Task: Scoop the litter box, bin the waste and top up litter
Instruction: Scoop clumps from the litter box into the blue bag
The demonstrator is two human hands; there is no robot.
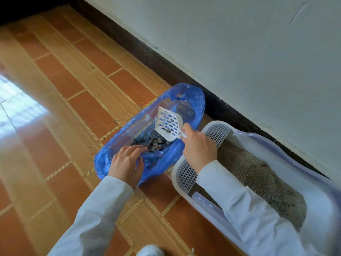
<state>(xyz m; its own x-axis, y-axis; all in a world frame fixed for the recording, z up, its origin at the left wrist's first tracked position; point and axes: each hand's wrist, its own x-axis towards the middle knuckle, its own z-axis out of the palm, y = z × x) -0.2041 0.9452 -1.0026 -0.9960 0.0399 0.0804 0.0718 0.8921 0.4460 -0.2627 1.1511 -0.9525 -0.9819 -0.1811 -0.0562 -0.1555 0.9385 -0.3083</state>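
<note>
A blue plastic bag lies open on the tiled floor, with dark litter clumps inside it. My left hand grips the bag's near edge and holds it open. My right hand holds the handle of a white slotted scoop, tilted over the bag's mouth with a small clump stuck to its slots. The white litter box stands to the right against the wall, with a grid step at its near end and tan litter inside. My right sleeve crosses over the box.
A pale wall with a dark skirting board runs diagonally behind the bag and box. Loose litter grains are scattered on the orange tiles left of the bag. A white shoe tip shows at the bottom edge.
</note>
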